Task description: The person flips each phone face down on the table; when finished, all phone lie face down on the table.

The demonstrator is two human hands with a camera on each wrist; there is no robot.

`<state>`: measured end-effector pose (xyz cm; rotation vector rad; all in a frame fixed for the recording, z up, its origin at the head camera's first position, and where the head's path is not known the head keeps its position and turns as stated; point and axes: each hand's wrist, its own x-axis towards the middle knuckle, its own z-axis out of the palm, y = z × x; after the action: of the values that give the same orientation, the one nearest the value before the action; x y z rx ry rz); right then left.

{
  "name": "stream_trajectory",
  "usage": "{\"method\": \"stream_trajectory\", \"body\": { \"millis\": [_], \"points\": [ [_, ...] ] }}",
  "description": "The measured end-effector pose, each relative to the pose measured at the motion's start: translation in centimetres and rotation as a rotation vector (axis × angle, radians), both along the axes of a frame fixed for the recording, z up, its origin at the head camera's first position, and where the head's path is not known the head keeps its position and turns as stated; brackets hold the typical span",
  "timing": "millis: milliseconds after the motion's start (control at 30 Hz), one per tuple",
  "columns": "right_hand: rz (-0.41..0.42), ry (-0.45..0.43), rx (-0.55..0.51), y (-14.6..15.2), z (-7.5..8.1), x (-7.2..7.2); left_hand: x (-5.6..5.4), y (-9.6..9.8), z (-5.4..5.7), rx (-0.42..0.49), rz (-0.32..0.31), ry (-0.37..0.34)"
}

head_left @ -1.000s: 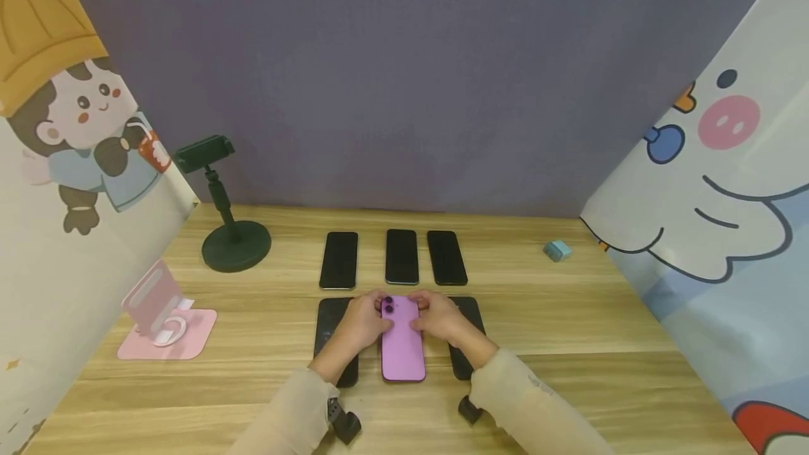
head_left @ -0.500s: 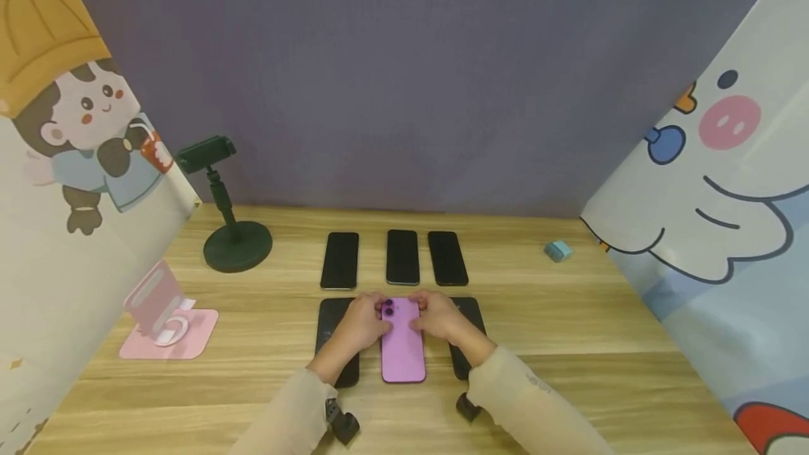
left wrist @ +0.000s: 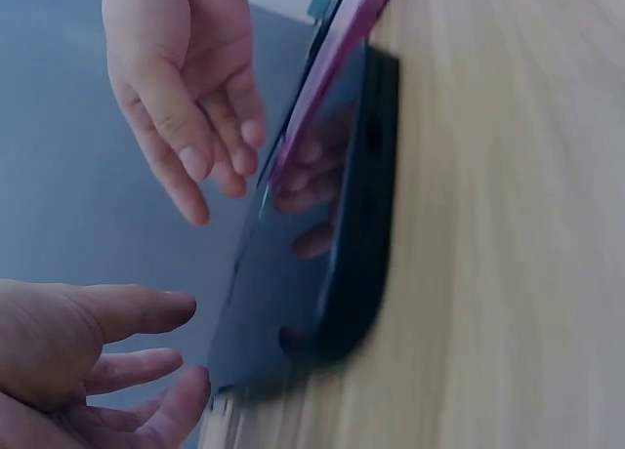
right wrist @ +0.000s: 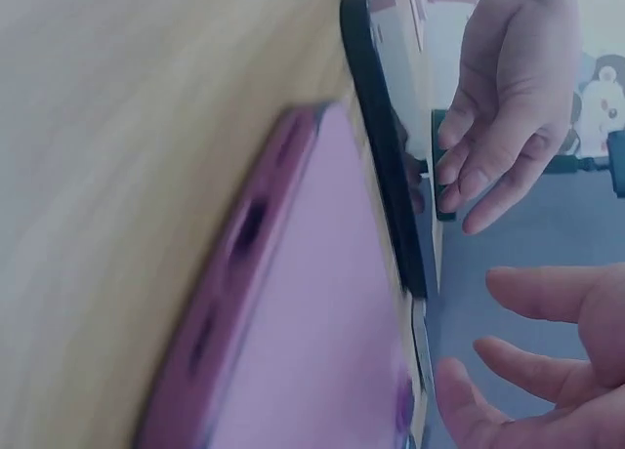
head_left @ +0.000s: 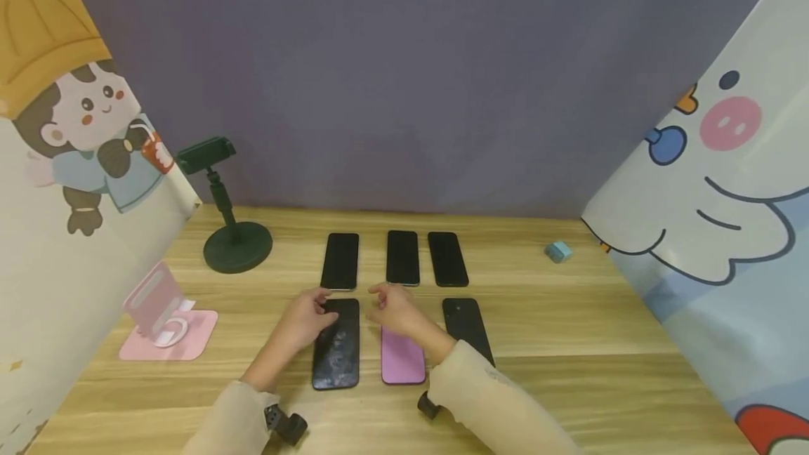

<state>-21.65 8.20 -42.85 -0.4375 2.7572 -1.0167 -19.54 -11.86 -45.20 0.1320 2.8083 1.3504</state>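
Observation:
In the head view a black phone (head_left: 337, 357) lies under the left hand (head_left: 302, 320), whose fingers hover at its upper left corner. The right hand (head_left: 397, 311) is over the top end of a pink phone (head_left: 403, 362), hiding its camera lenses. Both hands have relaxed, parted fingers and hold nothing. In the left wrist view the left hand's fingertips come close to the end of the black phone (left wrist: 293, 273). From the right wrist, the pink phone (right wrist: 322, 303) looms large, with the right hand (right wrist: 547, 371) beyond its far end.
Another dark phone (head_left: 466, 328), camera side up, lies right of the pink one. Behind are three black phones (head_left: 340, 262) in a row. A dark green stand (head_left: 237, 248) and a pink stand (head_left: 167, 335) are at left, a small blue block (head_left: 558, 252) at right.
Both hands have let go of the pink phone and shifted left, the left hand to the black phone's top. The pink phone stays in place.

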Motion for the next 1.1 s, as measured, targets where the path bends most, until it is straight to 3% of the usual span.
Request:
{"method": "stream_trajectory", "body": {
  "millis": [167,400,1100],
  "points": [
    [-0.017,-0.087,-0.004,-1.8,-0.6,-0.1,0.3,-1.6,-0.2,0.000,0.023,-0.024],
    [-0.053,-0.145,-0.020,-3.1,-1.4,-0.3,0.4,-1.7,-0.5,0.003,0.017,-0.034],
    [-0.122,-0.125,-0.017,-3.9,-1.9,-0.2,0.3,-1.1,-0.6,-0.046,0.033,-0.040]
  ]
}}
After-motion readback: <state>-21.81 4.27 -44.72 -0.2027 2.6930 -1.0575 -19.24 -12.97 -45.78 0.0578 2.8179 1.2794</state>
